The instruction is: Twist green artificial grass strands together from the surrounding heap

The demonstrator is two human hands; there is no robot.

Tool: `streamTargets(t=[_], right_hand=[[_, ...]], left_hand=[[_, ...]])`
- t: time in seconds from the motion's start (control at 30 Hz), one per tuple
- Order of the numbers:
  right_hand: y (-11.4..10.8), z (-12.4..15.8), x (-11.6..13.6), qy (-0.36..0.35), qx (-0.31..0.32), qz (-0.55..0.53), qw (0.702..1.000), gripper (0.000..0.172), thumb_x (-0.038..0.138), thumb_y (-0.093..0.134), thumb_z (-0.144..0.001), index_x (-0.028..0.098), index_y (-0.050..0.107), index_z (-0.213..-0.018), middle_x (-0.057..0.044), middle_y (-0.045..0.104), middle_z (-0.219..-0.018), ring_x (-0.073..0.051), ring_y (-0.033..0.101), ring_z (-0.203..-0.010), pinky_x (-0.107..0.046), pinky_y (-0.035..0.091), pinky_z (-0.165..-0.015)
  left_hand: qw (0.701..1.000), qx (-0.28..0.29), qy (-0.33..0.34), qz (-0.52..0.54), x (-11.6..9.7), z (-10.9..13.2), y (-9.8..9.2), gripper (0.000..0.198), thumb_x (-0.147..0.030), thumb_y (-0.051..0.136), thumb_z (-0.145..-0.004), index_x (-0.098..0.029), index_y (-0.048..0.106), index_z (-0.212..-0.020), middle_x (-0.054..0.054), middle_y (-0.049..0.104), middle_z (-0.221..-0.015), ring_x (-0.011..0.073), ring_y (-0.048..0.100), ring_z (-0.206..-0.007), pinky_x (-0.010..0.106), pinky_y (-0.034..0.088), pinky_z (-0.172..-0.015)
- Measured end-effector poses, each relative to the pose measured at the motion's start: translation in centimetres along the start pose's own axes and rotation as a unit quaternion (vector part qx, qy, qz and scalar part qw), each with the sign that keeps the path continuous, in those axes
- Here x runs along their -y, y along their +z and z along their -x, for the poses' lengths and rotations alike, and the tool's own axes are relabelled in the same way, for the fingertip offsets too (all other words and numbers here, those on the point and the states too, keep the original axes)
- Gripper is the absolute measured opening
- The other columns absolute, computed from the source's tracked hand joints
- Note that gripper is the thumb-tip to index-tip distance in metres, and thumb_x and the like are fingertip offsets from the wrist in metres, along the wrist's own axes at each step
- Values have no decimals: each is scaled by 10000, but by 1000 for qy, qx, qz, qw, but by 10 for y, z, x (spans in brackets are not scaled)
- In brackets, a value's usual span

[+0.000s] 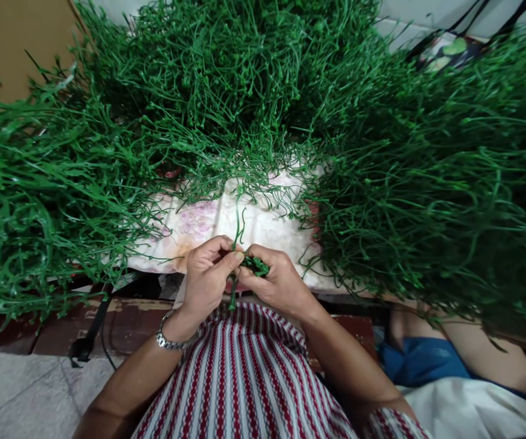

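Observation:
My left hand (pixel 205 274) pinches a thin green artificial-looking stem (pixel 237 222) between thumb and fingertips, in front of my striped top. Above the fingers the stem points away from me, and a short green end shows below them. My right hand (pixel 284 280) meets the left at the fingertips and is closed around a small clump of dark green pieces (pixel 256 265). Its other fingers curl out of sight underneath. Both hands are above the near edge of a white floral cloth (pixel 263 228).
Big heaps of similar green stems rise at the left (pixel 29 195), the back (pixel 244 67) and the right (pixel 428 183). A dark printed bag (pixel 450 52) lies at the back right. Another person's leg in blue shorts (pixel 428 360) is close on my right.

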State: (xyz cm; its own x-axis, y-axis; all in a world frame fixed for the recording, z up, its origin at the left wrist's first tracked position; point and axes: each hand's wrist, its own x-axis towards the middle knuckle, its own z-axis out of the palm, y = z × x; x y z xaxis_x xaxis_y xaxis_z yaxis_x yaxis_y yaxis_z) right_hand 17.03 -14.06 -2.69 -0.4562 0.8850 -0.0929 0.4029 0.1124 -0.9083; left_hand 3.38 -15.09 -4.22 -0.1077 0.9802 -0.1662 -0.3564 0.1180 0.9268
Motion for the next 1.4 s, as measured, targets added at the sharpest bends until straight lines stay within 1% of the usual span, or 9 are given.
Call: streamTargets(t=[0.2,0.43,0.53,0.73,0.83,0.93,1.17,1.3,1.4], right_hand=[[-8,3,1,-23,58,-24,998,73,201,520,-811,147,545,-769,36,514,-643,-77,460,-595,-177,352,-569],[-12,5,5,-72,50,102,991,56,115,479,-762,162,494,-789,1,540,-751,-108,480,-676,-206,343,-623],[-11,6,6,-68,56,105,991,74,114,473,-765,171,467,-812,15,513,-738,-102,457,-657,-203,331,-608],[0,6,-1,-32,28,-30,999,30,167,486,-818,172,485,-847,36,493,-694,-87,449,-627,-185,350,-582],[4,5,-4,-30,26,-48,998,30,188,495,-829,162,505,-840,25,521,-703,-90,465,-632,-190,364,-592],[2,4,-3,-29,46,-37,998,60,188,493,-827,156,499,-777,22,540,-673,-90,475,-612,-192,367,-583],[-10,0,-1,-99,160,-161,969,222,310,466,-871,115,551,-806,-47,610,-751,-102,540,-653,-206,417,-610],[-12,5,-2,-146,219,-127,956,215,313,483,-862,129,540,-768,7,512,-638,-72,438,-559,-185,351,-537],[-16,8,-2,-147,153,-103,972,228,326,468,-875,143,520,-751,10,485,-655,-77,423,-583,-196,348,-563]], left_hand=[[996,35,-83,26,-8,1,-4,151,-214,723,-647,-151,588,-668,-27,587,-642,66,490,-524,167,408,-492],[981,147,-119,-34,-15,4,-15,139,-217,707,-685,-156,590,-731,-26,559,-658,71,503,-570,171,444,-553],[982,136,-106,-73,-14,7,-16,123,-216,675,-719,-153,570,-713,-36,539,-618,66,491,-528,170,432,-528],[993,84,-30,-73,-13,8,-14,164,-160,689,-685,-136,543,-616,-43,508,-608,57,455,-547,158,388,-519],[996,71,-35,-33,-12,6,-13,197,-175,716,-665,-137,534,-599,-42,516,-607,61,473,-563,161,402,-534],[995,57,-80,17,-11,5,-11,225,-228,737,-650,-138,535,-603,-45,528,-572,59,480,-496,164,404,-477],[965,135,-186,127,-13,0,-8,243,-269,756,-614,-132,557,-629,-43,514,-470,69,463,-331,169,366,-338],[960,131,-148,200,-20,-7,-7,210,-253,735,-639,-149,552,-657,-56,475,-490,61,437,-351,175,355,-360],[972,123,-100,173,-24,-12,-7,168,-229,707,-675,-146,561,-660,-32,505,-534,93,517,-474,206,408,-479]])
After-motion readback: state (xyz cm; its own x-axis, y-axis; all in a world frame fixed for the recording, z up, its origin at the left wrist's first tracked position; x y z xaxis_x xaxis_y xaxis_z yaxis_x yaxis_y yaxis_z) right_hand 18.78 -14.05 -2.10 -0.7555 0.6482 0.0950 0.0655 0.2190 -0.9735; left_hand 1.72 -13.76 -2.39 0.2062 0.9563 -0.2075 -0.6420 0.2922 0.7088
